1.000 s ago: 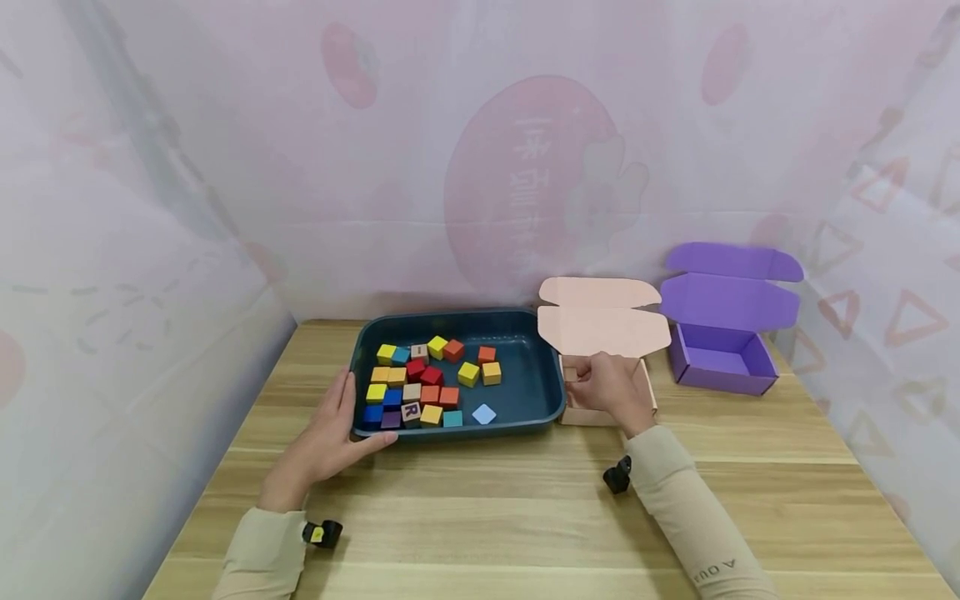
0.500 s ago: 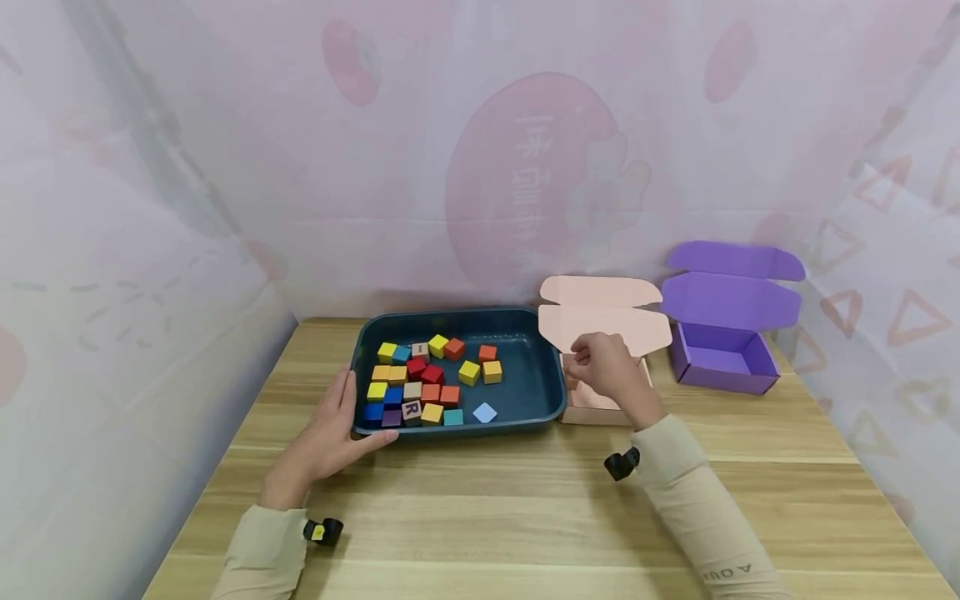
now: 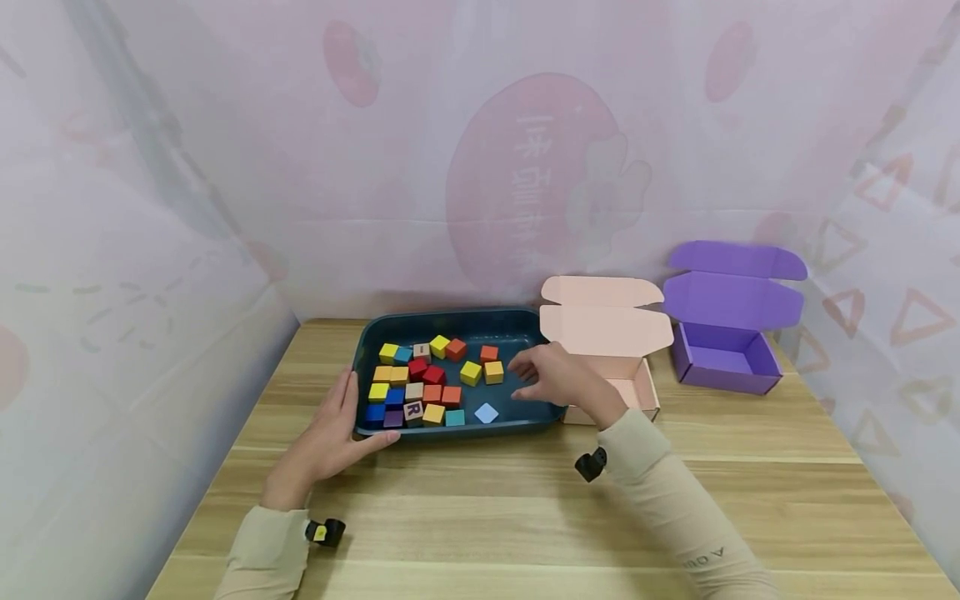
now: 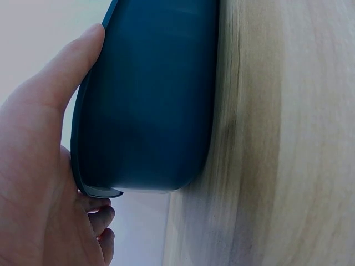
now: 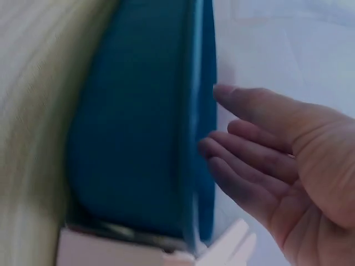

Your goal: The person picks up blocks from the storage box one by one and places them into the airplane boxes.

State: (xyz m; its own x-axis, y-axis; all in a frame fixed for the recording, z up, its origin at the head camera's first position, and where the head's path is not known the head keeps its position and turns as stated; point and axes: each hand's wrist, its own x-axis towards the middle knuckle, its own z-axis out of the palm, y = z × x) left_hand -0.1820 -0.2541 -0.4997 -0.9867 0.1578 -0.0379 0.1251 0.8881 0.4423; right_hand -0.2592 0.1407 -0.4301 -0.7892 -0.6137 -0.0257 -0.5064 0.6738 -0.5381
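Observation:
A dark blue tray (image 3: 525, 417) on the wooden table holds several coloured cubes (image 3: 431, 382) and a light blue flat tile (image 3: 486, 412). My left hand (image 3: 333, 429) lies against the tray's front left corner, thumb along the front wall; the left wrist view shows its fingers (image 4: 52, 105) straight on the tray's outer wall (image 4: 150, 100). My right hand (image 3: 551, 379) hovers over the tray's right part, fingers relaxed and spread, holding nothing. The right wrist view shows that hand (image 5: 277, 149) just past the tray rim (image 5: 201, 111).
A pink cardboard box (image 3: 633, 392) with its lid flaps up stands right of the tray. A purple box (image 3: 723, 358), also with its lid up, sits further right. Curtain walls close in the table on the left, back and right.
My right hand has left the pink box and moved left, over the tray's right side. My left hand and the tray have stayed put.

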